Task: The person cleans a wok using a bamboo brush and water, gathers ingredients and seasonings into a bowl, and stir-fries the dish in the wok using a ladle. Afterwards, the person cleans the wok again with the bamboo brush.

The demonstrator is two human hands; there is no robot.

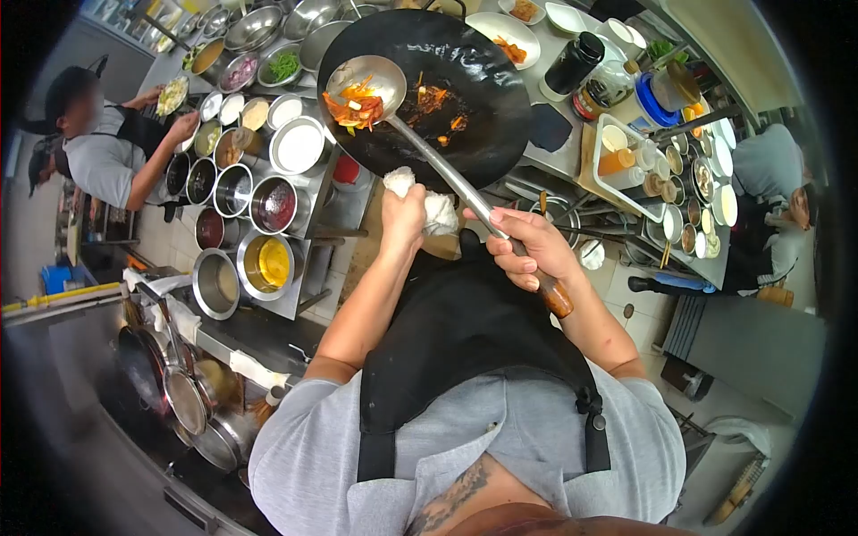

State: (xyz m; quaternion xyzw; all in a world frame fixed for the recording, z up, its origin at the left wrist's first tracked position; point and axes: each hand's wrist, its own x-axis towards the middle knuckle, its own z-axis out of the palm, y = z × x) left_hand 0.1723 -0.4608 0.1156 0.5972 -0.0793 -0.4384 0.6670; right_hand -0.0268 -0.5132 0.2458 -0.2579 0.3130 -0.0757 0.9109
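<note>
My right hand (pixel 533 247) is closed around the long handle of a metal ladle (pixel 435 163), whose wooden end sticks out below my fingers. In the ladle's bowl, over the left side of a large black wok (pixel 496 107), lies orange-red food (pixel 355 111) with pale pieces. More of this food (pixel 432 98) lies in the wok, with dark sauce around it. My left hand (pixel 404 217) is closed on a crumpled white cloth (pixel 440 215) at the wok's near edge. Whether the fingers also grip the wok's rim through the cloth is hidden.
Beyond the wok stands a white oval plate (pixel 483 25) with orange food. Metal pots (pixel 273 204) and ingredient bowls fill the left counter, where a co-worker (pixel 107 152) holds food. Bottles and a white tray (pixel 597 183) stand right; another person (pixel 773 165) is at the far right.
</note>
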